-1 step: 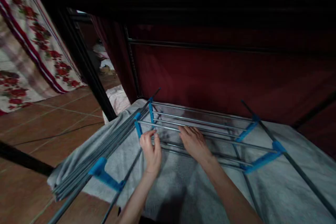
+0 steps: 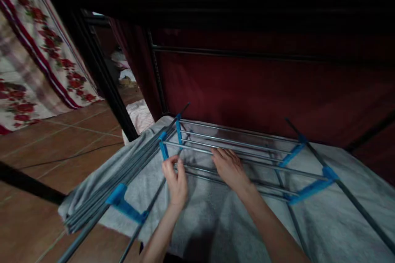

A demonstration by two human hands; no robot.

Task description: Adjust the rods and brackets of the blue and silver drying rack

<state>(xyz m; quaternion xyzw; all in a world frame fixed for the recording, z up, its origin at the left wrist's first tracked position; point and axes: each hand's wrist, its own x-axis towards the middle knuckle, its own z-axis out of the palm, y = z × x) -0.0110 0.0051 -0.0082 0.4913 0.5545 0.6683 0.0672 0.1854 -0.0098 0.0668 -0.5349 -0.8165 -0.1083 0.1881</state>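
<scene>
Blanket under your work: grey cloth, matt, soft-looking, lightly napped. Crossbars in front of you: metal, smooth, a dull gleam along their length. Brackets joining them: blue plastic, smooth. Your tube bundle, along the blanket's left edge: grey, smooth, low sheen. Curtain past the far edge: dark red cloth, matt, faintly creased.

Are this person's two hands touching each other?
Apart: the head view plainly shows a gap between the left hand and the right hand, with gray cloth visible between them.
</scene>
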